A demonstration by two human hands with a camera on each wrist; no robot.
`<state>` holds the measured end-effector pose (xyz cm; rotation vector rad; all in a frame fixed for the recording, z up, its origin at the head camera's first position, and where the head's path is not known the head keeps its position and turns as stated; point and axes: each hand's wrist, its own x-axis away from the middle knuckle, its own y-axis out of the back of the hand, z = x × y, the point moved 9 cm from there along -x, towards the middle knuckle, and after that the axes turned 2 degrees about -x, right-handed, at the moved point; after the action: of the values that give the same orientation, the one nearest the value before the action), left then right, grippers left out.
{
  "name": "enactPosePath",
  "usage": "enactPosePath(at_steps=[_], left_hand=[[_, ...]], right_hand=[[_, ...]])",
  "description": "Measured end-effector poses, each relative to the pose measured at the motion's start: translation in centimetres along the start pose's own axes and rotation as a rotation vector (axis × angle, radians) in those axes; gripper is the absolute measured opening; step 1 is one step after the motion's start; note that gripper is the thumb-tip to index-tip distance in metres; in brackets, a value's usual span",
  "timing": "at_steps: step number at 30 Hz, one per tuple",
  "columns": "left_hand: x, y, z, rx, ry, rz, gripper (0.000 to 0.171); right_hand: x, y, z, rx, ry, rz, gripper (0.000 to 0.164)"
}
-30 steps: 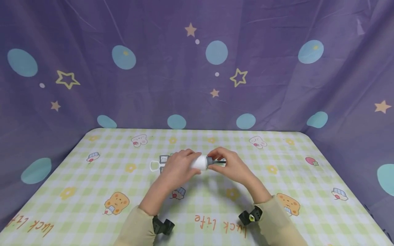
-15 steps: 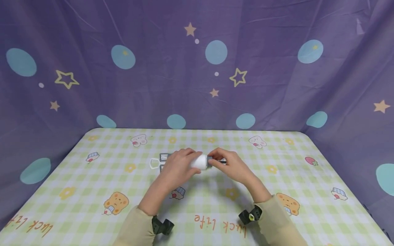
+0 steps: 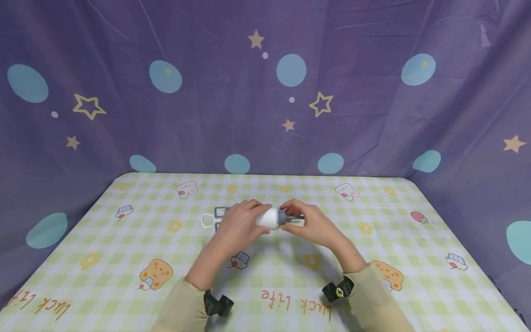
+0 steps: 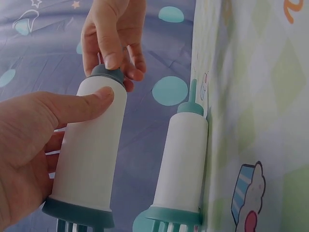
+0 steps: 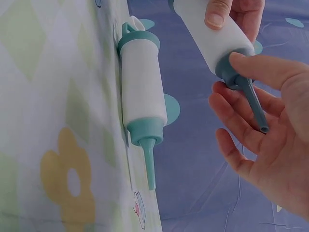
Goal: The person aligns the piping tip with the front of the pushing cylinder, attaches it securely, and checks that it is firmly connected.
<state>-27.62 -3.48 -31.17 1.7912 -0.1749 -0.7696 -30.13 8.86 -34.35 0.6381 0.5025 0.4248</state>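
A white syringe (image 3: 267, 218) with a dark grey-blue end cap and nozzle is held level over the table in the head view. My left hand (image 3: 239, 227) grips its barrel, the thumb lying along the side in the left wrist view. At the cap (image 5: 229, 67), my right hand (image 3: 313, 225) pinches with its thumb and fingers, and the long nozzle (image 5: 256, 108) points out past them. A second white syringe (image 5: 145, 84) with teal-green ends lies on the tablecloth beneath, mostly hidden by my hands in the head view. The left hand covers much of the held barrel.
A green-and-white checked cloth (image 3: 166, 240) with printed cartoons covers the table. Behind it and at both sides hangs a purple curtain (image 3: 215, 115) with stars and blue dots. Each wrist carries a small black camera, such as the left one (image 3: 217, 304).
My right thumb and fingers have shifted round the cap, over it half a second ago and lower now, so more of the nozzle shows. My left hand has kept its grip on the barrel.
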Motion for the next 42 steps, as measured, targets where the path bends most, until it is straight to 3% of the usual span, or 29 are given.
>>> enactPosePath(at_steps=[20,31,42], left_hand=[[0.2,0.0,-0.2,-0.003,-0.003,0.009,0.051],[0.0,-0.2,-0.4,0.002,-0.011,0.011,0.052],[0.0,-0.3,-0.4,-0.015,-0.017,0.010,0.052]], right_hand=[[0.1,-0.5,-0.9,-0.005,-0.062,0.081,0.028],[0.1,-0.3,-1.1,0.019,-0.082,0.069,0.032],[-0.1,0.5,-0.2,0.039,0.031,-0.019,0.037]])
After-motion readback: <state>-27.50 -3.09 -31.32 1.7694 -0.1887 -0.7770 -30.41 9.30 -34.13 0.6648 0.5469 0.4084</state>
